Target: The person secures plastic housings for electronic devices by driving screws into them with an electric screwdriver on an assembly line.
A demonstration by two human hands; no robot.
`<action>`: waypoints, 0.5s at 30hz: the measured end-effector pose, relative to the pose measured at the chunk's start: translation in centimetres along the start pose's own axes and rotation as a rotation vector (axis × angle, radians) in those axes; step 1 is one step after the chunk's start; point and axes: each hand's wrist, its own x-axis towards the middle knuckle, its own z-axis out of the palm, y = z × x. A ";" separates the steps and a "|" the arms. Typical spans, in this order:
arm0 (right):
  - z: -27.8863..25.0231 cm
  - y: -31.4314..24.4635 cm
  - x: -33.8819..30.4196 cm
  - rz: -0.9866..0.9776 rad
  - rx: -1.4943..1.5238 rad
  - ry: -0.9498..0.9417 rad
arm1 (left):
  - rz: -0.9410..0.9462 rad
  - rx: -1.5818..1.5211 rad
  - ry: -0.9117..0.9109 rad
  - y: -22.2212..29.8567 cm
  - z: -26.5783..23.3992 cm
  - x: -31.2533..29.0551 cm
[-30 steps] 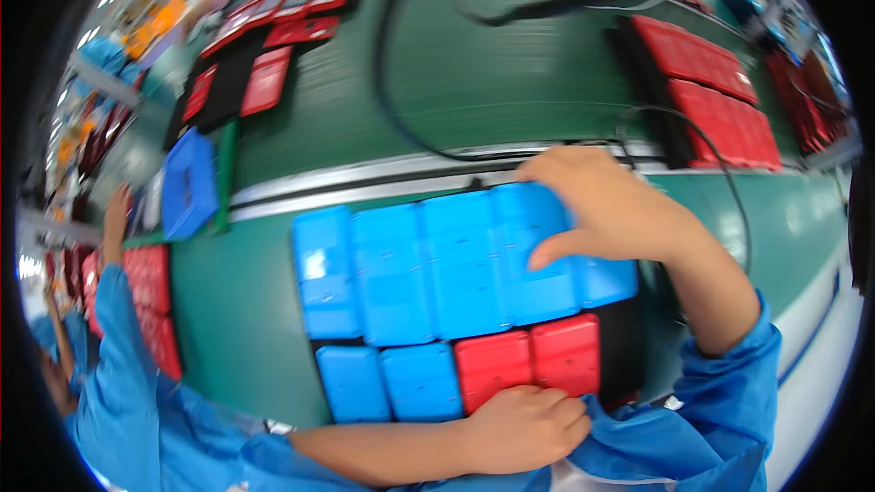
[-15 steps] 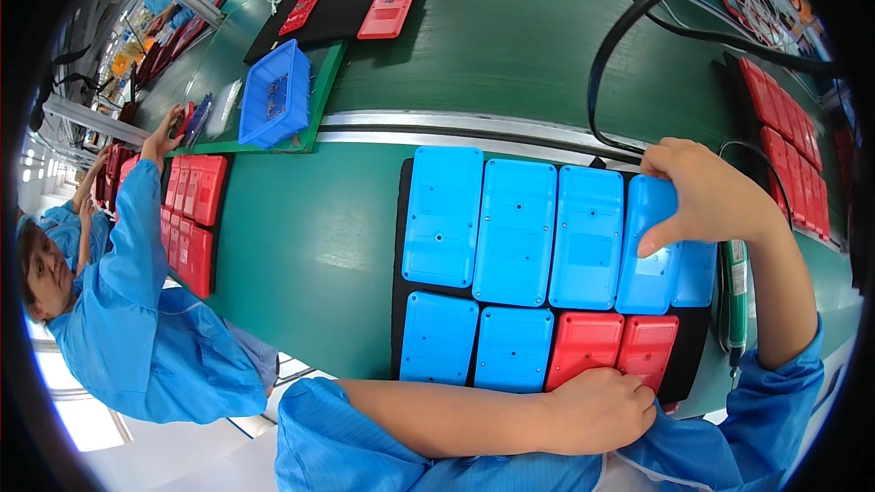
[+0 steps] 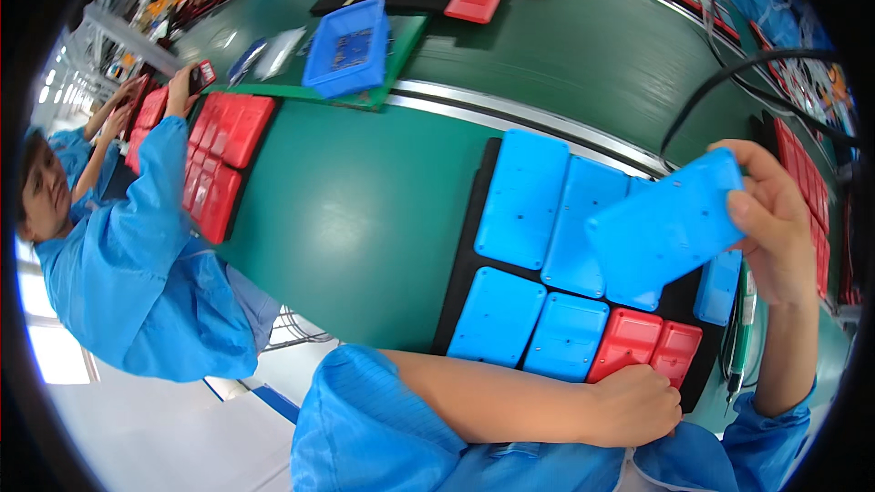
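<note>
Blue and rounded at the corners, a casing is held tilted at right of centre in the frame; its right end is clamped between the thumb and fingers of the right hand. Several flat blue casings are laid in two rows on a black mat, some of them partly hidden behind the held piece. Two red casings are set at the mat's lower right, and the left hand is placed just beside them, at lower right of centre, with its fingers curled together; whether anything is held in it cannot be told. Along the mat's right side, a green screwdriver is seen. At upper left of centre, small parts are contained in a blue tray. At far left, a red item is held by a co-worker's hand, near rows of red pieces.
</note>
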 end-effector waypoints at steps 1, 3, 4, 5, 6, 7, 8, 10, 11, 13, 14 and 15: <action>1.6 0.3 0.5 0.019 0.051 -0.038 | -0.021 0.021 0.016 0.2 -0.2 -0.1; 5.2 0.4 1.6 0.051 0.115 -0.142 | -0.035 0.006 -0.064 0.5 -0.8 -0.2; 6.8 0.7 2.2 0.061 0.148 -0.196 | -0.052 0.027 -0.046 0.4 -0.4 -0.2; 8.4 0.9 2.9 0.079 0.134 -0.245 | -0.032 0.065 0.001 0.4 0.5 -0.2; 9.7 0.9 3.4 0.093 0.110 -0.279 | 0.005 0.105 0.044 0.3 0.5 -0.3; 11.2 1.1 4.2 0.090 0.082 -0.319 | 0.027 0.125 -0.033 0.6 -0.7 -0.4; 12.7 1.1 4.8 0.079 0.102 -0.363 | 0.015 0.148 -0.016 0.6 -0.7 -0.5; 15.8 0.9 6.2 0.077 0.000 -0.404 | 0.000 0.288 -0.128 0.6 0.3 -0.1; 17.0 1.1 7.0 0.068 -0.008 -0.432 | 0.018 0.341 -0.154 0.4 0.6 0.0; 19.2 1.5 8.5 0.062 -0.046 -0.423 | -0.058 0.082 -0.033 0.5 0.4 -0.3; 20.1 1.7 9.1 0.054 -0.055 -0.442 | -0.110 -0.195 0.072 0.4 0.5 -0.3; 21.4 1.9 9.6 0.072 -0.092 -0.452 | -0.010 -0.161 0.213 -0.1 2.1 -0.1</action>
